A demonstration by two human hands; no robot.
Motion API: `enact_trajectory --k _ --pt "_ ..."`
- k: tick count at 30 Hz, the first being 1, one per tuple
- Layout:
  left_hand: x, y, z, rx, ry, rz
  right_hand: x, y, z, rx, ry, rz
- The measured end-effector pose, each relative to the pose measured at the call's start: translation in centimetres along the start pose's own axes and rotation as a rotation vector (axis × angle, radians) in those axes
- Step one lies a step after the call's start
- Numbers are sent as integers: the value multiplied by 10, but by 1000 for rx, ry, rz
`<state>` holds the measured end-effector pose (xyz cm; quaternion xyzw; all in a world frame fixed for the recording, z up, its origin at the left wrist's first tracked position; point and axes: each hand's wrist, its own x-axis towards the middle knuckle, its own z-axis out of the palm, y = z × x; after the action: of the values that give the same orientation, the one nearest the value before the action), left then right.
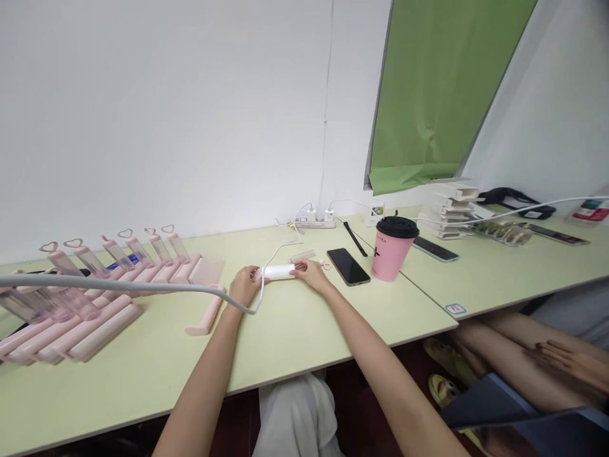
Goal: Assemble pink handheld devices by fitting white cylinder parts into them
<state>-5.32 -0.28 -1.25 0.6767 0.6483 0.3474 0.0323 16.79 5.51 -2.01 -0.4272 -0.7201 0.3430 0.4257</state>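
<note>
Both my hands are on a short white roll (280, 272), which looks like the sticky roll of a lint roller and lies level just above or on the table. My left hand (243, 285) has its fingers closed round the left end. At the right end, my right hand (309, 274) pinches the roll. Left of my left hand lies a loose pink handle piece (209, 312). Beyond the roll are a clear plastic cover (302, 256) and a small pink heart-loop cap (326, 264), close to my right fingers.
Rows of pink lint rollers with clear tubes (137, 254) fill the table's left side. A phone (349, 266) and a lidded pink cup (392, 254) stand to the right. A pale cable (190, 287) crosses the foreground. Behind is a power strip (314, 224). Someone sits at right.
</note>
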Motion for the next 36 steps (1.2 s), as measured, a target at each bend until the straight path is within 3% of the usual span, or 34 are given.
enact_trajectory --k 4,7,9,15,28,36 --pt "-3 3 2 290 79 161 1 3 1 -43 -7 -46" --pt "-2 7 8 255 -19 356 2 6 2 -21 -49 -95" --pt "0 8 12 190 -55 415 1 7 2 -11 -62 -120" --pt "6 0 19 34 -48 429 1 7 1 -69 2 -68" --pt "1 2 16 -67 -57 363 2 10 3 37 -53 -112" --pt "4 1 15 -167 -102 360 0 11 3 -89 -61 -164"
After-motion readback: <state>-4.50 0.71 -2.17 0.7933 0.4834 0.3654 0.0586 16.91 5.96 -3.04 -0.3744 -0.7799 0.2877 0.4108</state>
